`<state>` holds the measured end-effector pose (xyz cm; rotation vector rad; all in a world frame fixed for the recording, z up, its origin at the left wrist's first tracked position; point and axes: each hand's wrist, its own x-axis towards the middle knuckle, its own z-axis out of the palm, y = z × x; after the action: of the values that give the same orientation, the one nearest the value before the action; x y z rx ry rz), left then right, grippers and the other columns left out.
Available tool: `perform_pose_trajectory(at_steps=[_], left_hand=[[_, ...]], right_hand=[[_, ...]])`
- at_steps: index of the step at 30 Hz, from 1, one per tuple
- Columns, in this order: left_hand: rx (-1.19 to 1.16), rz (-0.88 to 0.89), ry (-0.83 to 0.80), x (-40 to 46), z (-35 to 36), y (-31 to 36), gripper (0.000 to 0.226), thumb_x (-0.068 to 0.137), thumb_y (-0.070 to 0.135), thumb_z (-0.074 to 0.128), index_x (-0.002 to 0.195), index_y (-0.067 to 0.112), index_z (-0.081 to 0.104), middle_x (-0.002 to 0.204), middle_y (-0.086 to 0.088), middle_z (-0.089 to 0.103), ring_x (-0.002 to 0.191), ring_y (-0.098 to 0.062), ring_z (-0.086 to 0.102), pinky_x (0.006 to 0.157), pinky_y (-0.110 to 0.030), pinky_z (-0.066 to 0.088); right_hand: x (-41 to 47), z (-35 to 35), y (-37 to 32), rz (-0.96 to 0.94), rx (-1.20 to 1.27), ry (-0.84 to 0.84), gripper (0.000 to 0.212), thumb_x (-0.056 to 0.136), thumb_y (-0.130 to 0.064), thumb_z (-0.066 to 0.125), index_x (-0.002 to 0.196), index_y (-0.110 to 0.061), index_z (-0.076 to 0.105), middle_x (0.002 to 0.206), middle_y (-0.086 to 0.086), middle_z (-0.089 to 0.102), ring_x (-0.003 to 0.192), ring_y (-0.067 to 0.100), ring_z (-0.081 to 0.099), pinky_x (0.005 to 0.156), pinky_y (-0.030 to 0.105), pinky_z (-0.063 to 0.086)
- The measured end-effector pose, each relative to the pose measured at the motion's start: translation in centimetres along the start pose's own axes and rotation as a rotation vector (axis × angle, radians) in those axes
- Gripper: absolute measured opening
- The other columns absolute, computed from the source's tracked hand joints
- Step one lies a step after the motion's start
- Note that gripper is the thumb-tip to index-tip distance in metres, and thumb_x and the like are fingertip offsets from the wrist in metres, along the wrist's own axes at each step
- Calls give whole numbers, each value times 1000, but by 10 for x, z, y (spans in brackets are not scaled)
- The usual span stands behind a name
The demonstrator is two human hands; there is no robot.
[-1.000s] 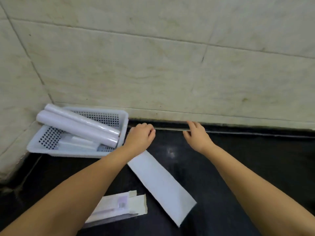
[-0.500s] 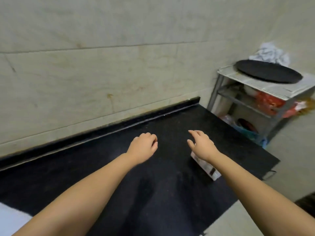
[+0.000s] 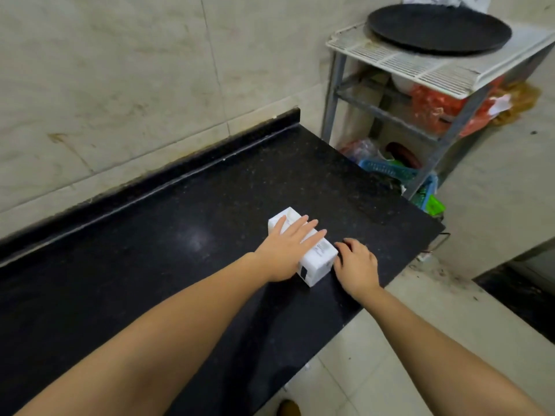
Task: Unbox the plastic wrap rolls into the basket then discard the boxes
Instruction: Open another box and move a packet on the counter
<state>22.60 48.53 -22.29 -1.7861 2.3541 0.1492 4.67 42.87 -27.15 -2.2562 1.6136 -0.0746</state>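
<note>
A long white plastic wrap box (image 3: 319, 261) lies on the black countertop (image 3: 180, 250), near its right end. My left hand (image 3: 288, 244) rests flat on top of the box with fingers spread. My right hand (image 3: 356, 262) touches the box's near right side, fingers curled against it. The basket and the unboxed rolls are out of view.
A metal rack (image 3: 420, 70) stands past the counter's right end, with a round black pan (image 3: 438, 27) on top and bags and a blue basket (image 3: 387, 171) below. Tiled wall runs behind the counter. Pale floor tiles lie to the right.
The view has swung right, away from the basket and the emptied box. Both hands moved to the white box at the counter's right end and now touch it.
</note>
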Motion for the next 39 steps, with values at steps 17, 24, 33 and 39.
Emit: perform_pose_trajectory(at_steps=[17,24,33,39], left_hand=[[-427,-569,176,-134,13,-46,67,66,60,64,118,26,41,115,4,53,105,-21,50,86,-36,35],[-872,-965,490,-326,16,-60,66,56,60,69,109,30,44,104,15,54,95,-10,59,85,-40,51],[-758,-1423,705,-629,45,4,62,59,55,73,107,26,45,103,10,54,97,-13,58,81,-35,48],[-647,-1738,706,-775,65,70,60,59,59,69,103,26,46,100,7,56,92,-17,58,80,-42,50]], right_hand=[[-2,-2,-41,-3,-114,-53,46,94,-24,41,139,-16,37,147,13,35,138,31,28,116,55,14],[-63,7,-208,-376,-124,-104,47,95,-26,39,140,-17,35,149,11,35,140,29,27,116,56,13],[-276,80,-429,-950,-108,-206,45,95,-28,39,139,-20,37,148,7,37,138,26,31,117,54,15],[-417,128,-515,-1289,-127,-261,41,95,-27,41,135,-21,43,141,4,44,131,25,40,114,50,23]])
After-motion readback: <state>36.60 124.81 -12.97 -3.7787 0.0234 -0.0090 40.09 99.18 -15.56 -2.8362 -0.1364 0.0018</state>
